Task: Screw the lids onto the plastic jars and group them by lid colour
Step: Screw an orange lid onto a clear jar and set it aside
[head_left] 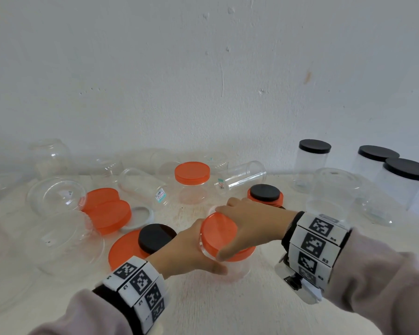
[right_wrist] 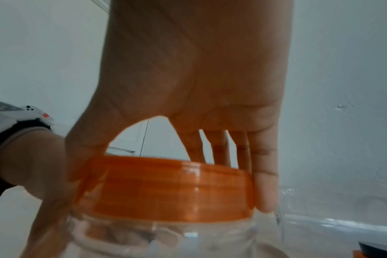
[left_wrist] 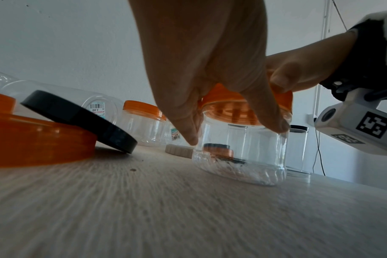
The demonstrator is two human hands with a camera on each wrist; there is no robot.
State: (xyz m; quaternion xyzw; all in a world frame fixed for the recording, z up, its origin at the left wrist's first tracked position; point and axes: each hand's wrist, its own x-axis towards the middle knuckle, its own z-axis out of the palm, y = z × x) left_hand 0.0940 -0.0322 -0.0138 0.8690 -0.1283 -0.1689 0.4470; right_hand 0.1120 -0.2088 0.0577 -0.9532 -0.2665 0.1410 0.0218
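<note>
Pale wood-grain desk (head_left: 228, 310) against a white wall carries the jars and lids. The clear jar (left_wrist: 241, 157) stands near the front edge at centre; the left hand (head_left: 186, 252) grasps its body, thumb and fingers wrapped round the wall, and the right hand (head_left: 249, 226) grasps the orange lid (head_left: 219, 234) from above, fingers and thumb curled over the rim. The lid appears tilted on the neck in the head view, so it is probably not yet threaded home. Risk: turning a tilted lid may cross-thread or jam it; the thin jar wall may flex under a tight squeeze and let the jar spin on the smooth surface. Risk: either forearm could sweep the loose stacked lids beside the left wrist. Count, as far as visible: three black-lidded jars (head_left: 373, 165) at the far right corner; one orange-lidded jar (head_left: 192, 180) toward the far edge at centre; about four loose orange lids, two loose black lids, one white ring-shaped lid (head_left: 140, 217). Uncapped clear jars number at least seven; overlap prevents an exact count.
</note>
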